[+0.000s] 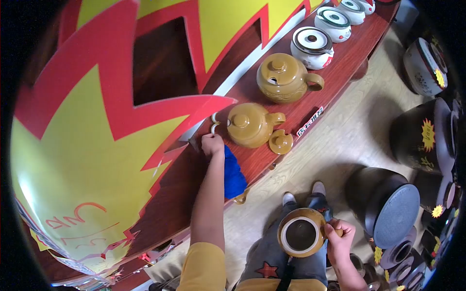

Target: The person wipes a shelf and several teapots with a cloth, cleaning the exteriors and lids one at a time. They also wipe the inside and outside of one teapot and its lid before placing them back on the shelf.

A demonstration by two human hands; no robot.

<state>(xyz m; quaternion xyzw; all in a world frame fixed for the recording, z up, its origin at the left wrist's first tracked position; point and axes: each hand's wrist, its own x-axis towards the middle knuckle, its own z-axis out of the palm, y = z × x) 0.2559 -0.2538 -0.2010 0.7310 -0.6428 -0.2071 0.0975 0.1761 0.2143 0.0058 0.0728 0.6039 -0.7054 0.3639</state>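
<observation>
My right hand (pixel 341 237) grips the side handle of a brown ceramic pot (pixel 313 213), held upright over my legs. The pot has no lid on, and its pale rim and dark inside face up. At the wooden shelf, my left hand (pixel 212 144) is closed at the upper end of a blue cloth (pixel 235 177), which hangs beside my forearm. The fingertips are partly hidden. Just right of this hand stands a lidded brown teapot (pixel 251 125). A loose brown lid (pixel 280 142) lies beside its handle.
Another brown teapot (pixel 282 77) and several white lidded pots (pixel 312 48) line the red-brown shelf (pixel 252 165). A flame-shaped yellow and red board (pixel 77 145) rises on the left. Large dark pots (pixel 376 203) with price tags stand on the floor at right.
</observation>
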